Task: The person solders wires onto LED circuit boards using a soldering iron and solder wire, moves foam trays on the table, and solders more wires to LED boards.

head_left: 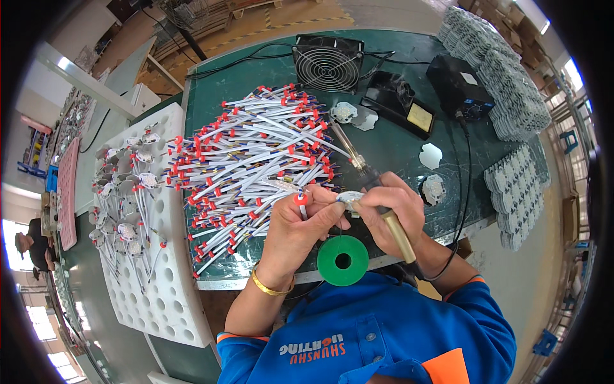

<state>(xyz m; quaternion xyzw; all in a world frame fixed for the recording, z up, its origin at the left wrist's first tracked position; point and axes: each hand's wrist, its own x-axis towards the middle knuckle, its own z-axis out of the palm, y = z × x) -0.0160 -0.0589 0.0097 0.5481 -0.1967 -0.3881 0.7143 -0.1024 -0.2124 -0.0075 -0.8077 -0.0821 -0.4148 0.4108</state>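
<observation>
In the head view, your left hand (295, 224) grips a white cable (302, 203); your right hand (398, 208) wraps around a soldering iron (369, 177). A small pale board (349, 197) sits between your fingertips, right of the cable pile (256, 166), beyond the green spool (327, 264).

Head cam, pointed down
Wide fisheye sat pretty close over the bare left hand (295, 221) and bare right hand (400, 208), facing across the dark-green flat worktable (396, 155).
</observation>
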